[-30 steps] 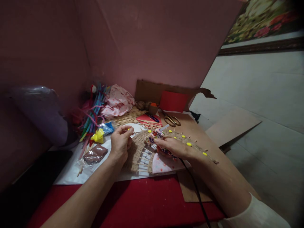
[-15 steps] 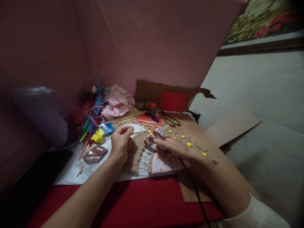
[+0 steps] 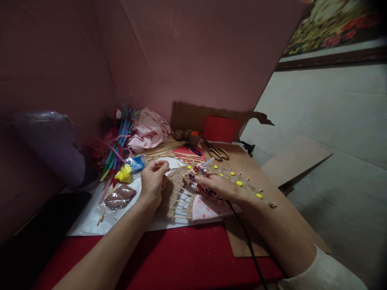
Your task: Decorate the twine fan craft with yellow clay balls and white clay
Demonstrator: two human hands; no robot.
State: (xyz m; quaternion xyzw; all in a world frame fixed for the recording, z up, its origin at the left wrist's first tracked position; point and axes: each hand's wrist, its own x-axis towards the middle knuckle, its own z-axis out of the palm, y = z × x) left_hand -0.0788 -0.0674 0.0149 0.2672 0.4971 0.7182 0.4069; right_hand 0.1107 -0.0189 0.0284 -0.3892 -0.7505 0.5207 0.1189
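The fan (image 3: 181, 193), a half-round of twine woven over thin sticks, lies flat on white paper (image 3: 87, 219) on the red table (image 3: 181, 262), between the two hands. The left hand (image 3: 152, 183) rests at the fan's left edge with thumb and forefinger pressed together on something small at their tips; it is too small to tell what. The right hand (image 3: 222, 187) is wrapped around a patterned glue gun (image 3: 198, 171), fingers curled about its body, with the nozzle pointing toward the top of the fan's rim and its black cord (image 3: 248, 245) trailing back over the table edge. Yellow beads (image 3: 238, 183) already sit on stick ends along the right part of the rim. Judging from this, the step in hand is fixing a small piece to a stick end with glue. To do it well, the nozzle should meet the stick tip squarely and leave only a small dab, so that none strings across the twine. The pinched piece should come straight down onto the dab and be held until it grips. The left hand should also steady the fan so that it does not slide on the paper, and fingertips should stay off the nozzle. Scissors (image 3: 218, 153), loose sticks (image 3: 160, 150) and pipe cleaners (image 3: 116, 145) lie farther back, well apart from the work.
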